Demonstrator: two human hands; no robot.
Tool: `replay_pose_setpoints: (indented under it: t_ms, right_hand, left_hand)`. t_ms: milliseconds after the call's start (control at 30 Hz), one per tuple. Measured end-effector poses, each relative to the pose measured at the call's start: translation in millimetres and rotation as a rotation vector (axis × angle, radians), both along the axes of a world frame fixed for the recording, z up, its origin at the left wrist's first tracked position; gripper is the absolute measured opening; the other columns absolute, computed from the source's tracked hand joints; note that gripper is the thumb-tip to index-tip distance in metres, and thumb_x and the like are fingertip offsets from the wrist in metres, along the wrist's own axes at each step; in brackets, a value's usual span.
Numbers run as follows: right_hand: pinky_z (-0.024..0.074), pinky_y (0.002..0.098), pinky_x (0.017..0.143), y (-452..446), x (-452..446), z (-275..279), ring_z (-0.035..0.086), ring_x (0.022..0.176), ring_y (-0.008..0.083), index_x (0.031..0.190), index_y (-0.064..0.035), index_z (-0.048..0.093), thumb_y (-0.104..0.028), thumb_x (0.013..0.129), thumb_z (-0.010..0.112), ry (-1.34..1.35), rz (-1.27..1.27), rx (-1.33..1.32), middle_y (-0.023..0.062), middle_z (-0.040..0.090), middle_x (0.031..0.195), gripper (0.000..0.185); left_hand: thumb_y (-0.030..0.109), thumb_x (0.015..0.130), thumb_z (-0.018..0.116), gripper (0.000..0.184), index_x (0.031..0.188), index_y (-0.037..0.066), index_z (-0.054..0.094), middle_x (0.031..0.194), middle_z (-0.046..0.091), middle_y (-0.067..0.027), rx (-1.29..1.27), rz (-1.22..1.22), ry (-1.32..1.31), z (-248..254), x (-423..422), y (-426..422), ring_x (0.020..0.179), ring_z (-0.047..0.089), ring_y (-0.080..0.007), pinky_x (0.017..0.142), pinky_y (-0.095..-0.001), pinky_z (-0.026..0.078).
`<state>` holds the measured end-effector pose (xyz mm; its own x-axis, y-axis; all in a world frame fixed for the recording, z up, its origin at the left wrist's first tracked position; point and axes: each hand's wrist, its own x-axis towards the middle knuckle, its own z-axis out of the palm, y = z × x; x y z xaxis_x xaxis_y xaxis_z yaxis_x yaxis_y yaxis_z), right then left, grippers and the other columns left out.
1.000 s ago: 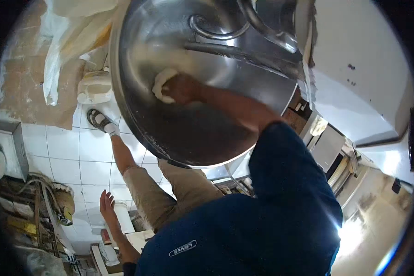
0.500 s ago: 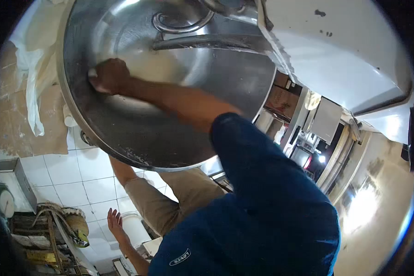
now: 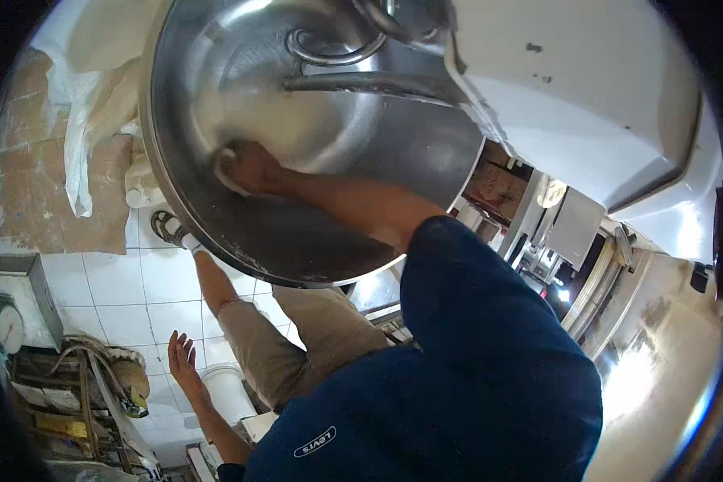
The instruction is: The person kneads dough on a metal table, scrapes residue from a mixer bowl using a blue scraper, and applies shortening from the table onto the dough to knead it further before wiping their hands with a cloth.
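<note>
Inside a large steel mixer bowl [image 3: 361,201], my right hand [image 3: 253,167] is closed and pressed near the curved inner wall. A small pale edge shows at its fingers, but what it grips is too blurred to name. A spiral dough hook [image 3: 337,58] and a straight metal bar [image 3: 369,81] reach into the bowl beyond that arm. My left hand [image 3: 184,361] hangs outside the bowl over the tiled floor, fingers apart and holding nothing. Below it stands a white bucket [image 3: 226,394].
The white mixer head [image 3: 578,96] overhangs the bowl's right side. Floury cardboard [image 3: 64,193] and a white plastic sheet [image 3: 80,153] lie at left, near a dial scale [image 3: 16,309]. A wooden rack [image 3: 80,402] stands at lower left. My sandalled foot [image 3: 167,227] is beside the bowl.
My right hand has slid along the bowl's inside, rightward and lower in view. My left hand has shifted slightly up and left. The view has shifted, bringing my foot into sight.
</note>
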<state>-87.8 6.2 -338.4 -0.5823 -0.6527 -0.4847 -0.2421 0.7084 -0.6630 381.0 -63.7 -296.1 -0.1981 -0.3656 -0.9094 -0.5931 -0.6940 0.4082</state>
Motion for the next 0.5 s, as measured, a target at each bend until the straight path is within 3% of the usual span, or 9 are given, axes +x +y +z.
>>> replay_pose_setpoints:
  t_ms: [33,133,200,300,367,400,467,500]
  right_hand:
    - [0.0468,0.0495,0.101,-15.8,-11.7,-37.0,0.065,0.109,0.0408,0.110,0.0070,0.066,-0.023,0.088,0.058,0.029,0.110,0.075,0.0288,0.067,0.113,0.038]
    - [0.0470,0.0534,0.099,-33.1,-17.0,-71.9,0.065,0.103,0.0433,0.104,0.0061,0.068,-0.031,0.090,0.058,0.088,0.157,0.159,0.0290,0.067,0.108,0.041]
    - [0.0490,0.0549,0.094,22.2,-3.6,-61.9,0.067,0.094,0.0442,0.097,0.0042,0.070,-0.037,0.090,0.058,0.226,0.186,-0.052,0.0287,0.069,0.097,0.043]
    - [0.0480,0.0535,0.099,100.2,-48.1,-10.1,0.066,0.103,0.0423,0.111,-0.0009,0.070,-0.049,0.091,0.058,-0.040,0.872,0.510,0.0252,0.069,0.106,0.053]
    - [0.0525,0.0485,0.088,142.6,-84.4,5.9,0.069,0.086,0.0319,0.094,-0.0071,0.075,-0.044,0.088,0.063,0.154,0.863,0.706,0.0175,0.072,0.094,0.039]
    - [0.0534,0.0458,0.085,148.5,-113.1,-11.5,0.070,0.085,0.0295,0.093,-0.0072,0.075,-0.045,0.088,0.063,0.142,0.783,0.830,0.0160,0.072,0.095,0.040]
    - [0.0557,0.0402,0.077,166.1,-183.1,-60.8,0.070,0.081,0.0247,0.085,-0.0041,0.075,-0.040,0.088,0.063,0.350,0.510,0.776,0.0097,0.074,0.090,0.038]
    - [0.0541,0.0405,0.082,154.0,-175.8,-56.9,0.067,0.089,0.0276,0.096,-0.0009,0.070,-0.039,0.089,0.063,0.393,0.416,0.829,0.0137,0.070,0.099,0.039]
  left_hand:
    - [0.030,0.106,0.049,0.042,0.143,0.010,0.052,0.136,0.059,-0.0138,0.018,0.005,-0.010,-1.1,-0.3,3.2,0.122,0.057,-0.0257,0.106,-0.0401,0.043]
    - [0.029,0.106,0.049,0.042,0.143,0.010,0.052,0.135,0.059,-0.0138,0.050,0.000,-0.042,-7.0,0.8,7.0,0.122,0.057,-0.0259,0.106,-0.0398,0.043]
    - [0.029,0.106,0.049,0.042,0.144,0.009,0.052,0.135,0.059,-0.0140,0.055,-0.017,-0.050,-12.9,1.4,10.5,0.122,0.057,-0.0259,0.105,-0.0398,0.044]
    - [0.029,0.106,0.049,0.042,0.144,0.009,0.052,0.135,0.058,-0.0143,0.030,-0.032,0.002,-3.7,13.2,16.4,0.122,0.057,-0.0260,0.105,-0.0398,0.044]
    - [0.029,0.106,0.048,0.042,0.144,0.010,0.051,0.136,0.058,-0.0143,0.052,-0.027,-0.048,5.0,15.5,21.0,0.121,0.057,-0.0258,0.105,-0.0394,0.044]
    - [0.029,0.106,0.048,0.042,0.144,0.010,0.051,0.136,0.058,-0.0143,0.063,-0.025,-0.077,9.0,22.2,22.0,0.120,0.057,-0.0257,0.105,-0.0392,0.044]
    - [0.029,0.106,0.048,0.042,0.144,0.011,0.052,0.137,0.058,-0.0142,0.098,-0.022,-0.088,1.9,45.5,27.3,0.120,0.057,-0.0258,0.105,-0.0391,0.044]
    - [0.029,0.106,0.048,0.042,0.144,0.011,0.052,0.137,0.058,-0.0141,0.102,-0.021,-0.096,-0.4,53.6,29.4,0.120,0.057,-0.0258,0.105,-0.0392,0.044]
